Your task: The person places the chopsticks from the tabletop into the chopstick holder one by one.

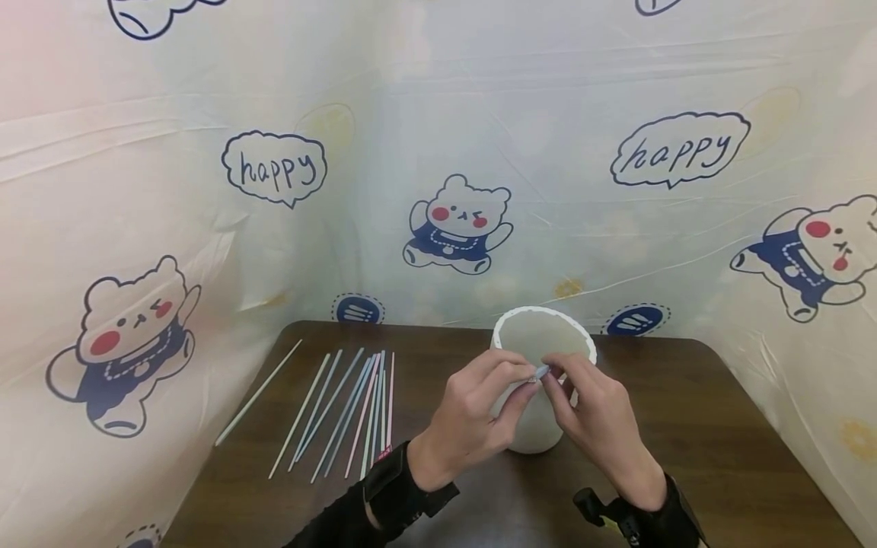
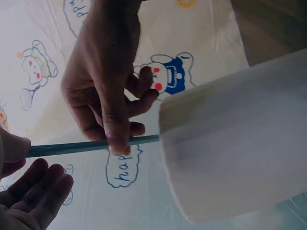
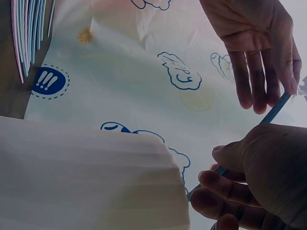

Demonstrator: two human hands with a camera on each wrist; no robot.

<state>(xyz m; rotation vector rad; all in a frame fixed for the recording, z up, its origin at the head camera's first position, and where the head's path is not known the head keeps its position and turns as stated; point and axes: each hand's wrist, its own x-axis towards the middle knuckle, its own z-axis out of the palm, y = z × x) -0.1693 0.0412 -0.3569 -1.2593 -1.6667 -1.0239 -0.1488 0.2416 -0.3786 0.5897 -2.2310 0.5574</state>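
In front of me stands a white round bin (image 1: 530, 430) with an open top and a wavy rim. Over its near side both hands hold one thin blue strip (image 2: 67, 148). My left hand (image 1: 473, 411) pinches one end between thumb and finger, its other fingers loosely bent. Farther along, my right hand (image 1: 599, 411) pinches the strip between thumb and fingers. In the right wrist view, the strip (image 3: 277, 109) slants between the left hand (image 3: 256, 28) and right hand (image 3: 268, 177). Its far end overlaps the bin's rim in both wrist views.
Several thin pink, blue and pale green strips (image 1: 342, 411) lie side by side on the left of the dark wooden table (image 1: 685, 457). One pale strip (image 1: 259, 392) lies apart, near the left edge. A printed curtain (image 1: 548, 228) hangs around the table.
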